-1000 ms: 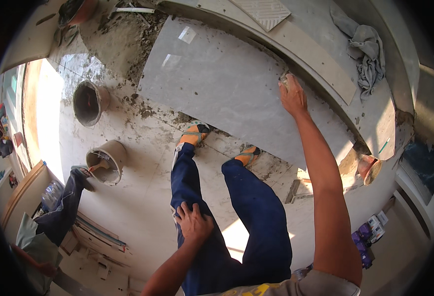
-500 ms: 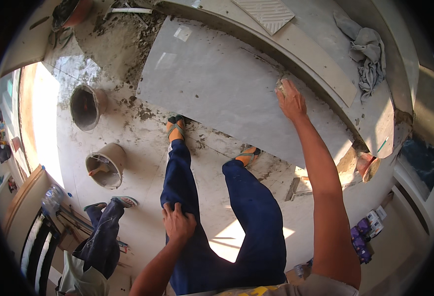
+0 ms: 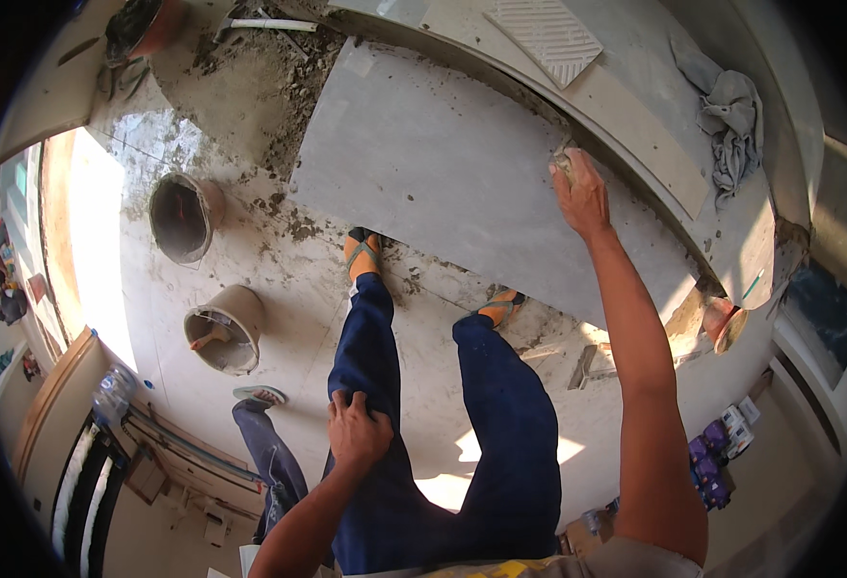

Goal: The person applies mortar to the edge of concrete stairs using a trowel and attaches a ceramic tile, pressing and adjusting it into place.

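A large smooth grey slab (image 3: 423, 144) lies on the floor in front of me. My right hand (image 3: 585, 200) reaches to its far right part, fingers curled over a small dirty yellow-grey sponge (image 3: 564, 166) pressed near the slab's far edge. Most of the sponge is hidden under the fingers. My left hand (image 3: 358, 435) rests on my left knee with its fingers apart over the dark blue trousers, holding nothing. Both my feet, in strapped sandals, stand at the slab's near edge.
Two buckets (image 3: 213, 207) (image 3: 255, 313) stand left, the nearer with a tool inside. A hammer (image 3: 269, 24) lies among rubble. Beyond the slab are a ridged tile (image 3: 548, 39) and grey cloth (image 3: 731, 120). A co-worker's leg (image 3: 274, 453) is lower left; an orange bowl (image 3: 719, 320) sits right.
My right hand and the sponge have shifted slightly right and up over the slab. The co-worker's legs have moved right, toward me. My left hand stays on the knee; the view has shifted slightly.
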`<state>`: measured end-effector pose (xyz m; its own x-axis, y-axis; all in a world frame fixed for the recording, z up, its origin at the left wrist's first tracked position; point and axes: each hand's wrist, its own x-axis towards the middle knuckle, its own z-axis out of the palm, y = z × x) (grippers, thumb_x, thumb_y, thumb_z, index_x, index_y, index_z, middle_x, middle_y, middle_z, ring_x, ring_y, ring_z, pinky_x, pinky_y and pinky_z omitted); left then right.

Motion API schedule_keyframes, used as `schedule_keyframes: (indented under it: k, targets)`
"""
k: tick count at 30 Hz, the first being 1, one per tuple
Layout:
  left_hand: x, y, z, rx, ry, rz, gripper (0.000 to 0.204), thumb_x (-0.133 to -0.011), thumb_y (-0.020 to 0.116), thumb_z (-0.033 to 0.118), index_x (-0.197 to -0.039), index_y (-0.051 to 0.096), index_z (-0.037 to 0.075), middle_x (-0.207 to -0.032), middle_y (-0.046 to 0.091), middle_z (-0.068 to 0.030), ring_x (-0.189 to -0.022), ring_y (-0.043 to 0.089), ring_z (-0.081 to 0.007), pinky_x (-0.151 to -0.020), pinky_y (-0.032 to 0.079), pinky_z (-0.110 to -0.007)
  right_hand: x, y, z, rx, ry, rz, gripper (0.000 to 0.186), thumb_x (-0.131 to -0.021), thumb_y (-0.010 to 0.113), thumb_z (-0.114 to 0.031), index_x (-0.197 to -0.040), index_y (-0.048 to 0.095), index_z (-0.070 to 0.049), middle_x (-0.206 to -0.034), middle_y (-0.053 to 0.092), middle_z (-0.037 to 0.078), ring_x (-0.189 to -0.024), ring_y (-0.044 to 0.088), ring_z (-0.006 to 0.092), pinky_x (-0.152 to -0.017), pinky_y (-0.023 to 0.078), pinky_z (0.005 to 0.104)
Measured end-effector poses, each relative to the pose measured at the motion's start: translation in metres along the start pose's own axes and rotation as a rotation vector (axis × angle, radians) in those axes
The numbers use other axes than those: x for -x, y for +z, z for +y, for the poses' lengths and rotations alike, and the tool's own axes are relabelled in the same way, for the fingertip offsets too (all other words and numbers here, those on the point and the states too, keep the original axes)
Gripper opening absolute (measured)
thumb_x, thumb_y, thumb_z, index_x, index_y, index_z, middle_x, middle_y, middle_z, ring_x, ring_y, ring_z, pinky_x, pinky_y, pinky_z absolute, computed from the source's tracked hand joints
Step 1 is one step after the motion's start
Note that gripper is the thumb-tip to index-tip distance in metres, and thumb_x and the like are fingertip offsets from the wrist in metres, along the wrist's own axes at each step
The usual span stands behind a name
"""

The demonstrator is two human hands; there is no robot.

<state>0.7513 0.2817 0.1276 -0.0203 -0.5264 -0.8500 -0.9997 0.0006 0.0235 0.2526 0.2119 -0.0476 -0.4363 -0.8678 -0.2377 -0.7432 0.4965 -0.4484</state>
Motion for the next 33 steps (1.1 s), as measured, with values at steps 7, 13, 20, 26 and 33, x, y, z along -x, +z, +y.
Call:
schedule_keyframes:
  k: [7,13,20,26,33]
  targets:
    - [-0.009,-0.028,-0.003,-0.002,-0.007,-0.049,0.042,-0.087,0.063,0.020,-0.123,0.069,0.000,-0.132,0.059,-0.0279,-0.123,0.059,-0.0472,-0.104,0.051,-0.056,0.011,0.036,-0.027,0.040,0.030,-0.029,0.037,-0.105,0.065,-0.030,-0.134,0.059,-0.008,-0.125,0.064,0.020,-0.112,0.067,0.0460,-0.092,0.057,0.0553]
    - [-0.024,-0.047,-0.010,-0.018,0.020,-0.077,0.043,-0.087,0.064,0.021,-0.124,0.069,0.000,-0.131,0.059,-0.0251,-0.124,0.059,-0.0449,-0.104,0.051,-0.055,-0.070,0.056,-0.067,0.079,0.040,-0.070,0.036,-0.105,0.064,-0.031,-0.132,0.059,-0.007,-0.127,0.065,0.021,-0.116,0.067,0.0463,-0.095,0.057,0.0562]
    - [-0.031,-0.067,-0.019,-0.020,0.028,-0.117,0.044,-0.088,0.063,0.022,-0.126,0.069,0.000,-0.132,0.060,-0.0241,-0.123,0.060,-0.0435,-0.104,0.051,-0.054,-0.049,0.019,-0.054,-0.040,-0.045,0.021,0.036,-0.106,0.064,-0.032,-0.129,0.060,-0.004,-0.122,0.067,0.023,-0.110,0.066,0.0488,-0.092,0.055,0.0550]
    - [-0.046,-0.078,-0.031,-0.020,0.040,-0.157,0.046,-0.088,0.062,0.021,-0.128,0.069,-0.001,-0.135,0.061,-0.0258,-0.125,0.061,-0.0447,-0.107,0.051,-0.053,0.014,0.016,-0.088,-0.184,0.046,-0.029,0.036,-0.107,0.064,-0.031,-0.125,0.060,0.001,-0.113,0.067,0.027,-0.104,0.067,0.0472,-0.087,0.055,0.0516]
    - [-0.055,-0.092,-0.027,-0.054,0.059,-0.186,0.047,-0.088,0.060,0.021,-0.128,0.070,0.000,-0.135,0.061,-0.0263,-0.126,0.061,-0.0461,-0.108,0.052,-0.054,0.012,0.071,-0.193,-0.679,0.301,0.005,0.032,-0.109,0.061,-0.032,-0.105,0.060,0.000,-0.081,0.065,0.017,-0.071,0.067,0.0343,-0.070,0.054,0.0464]
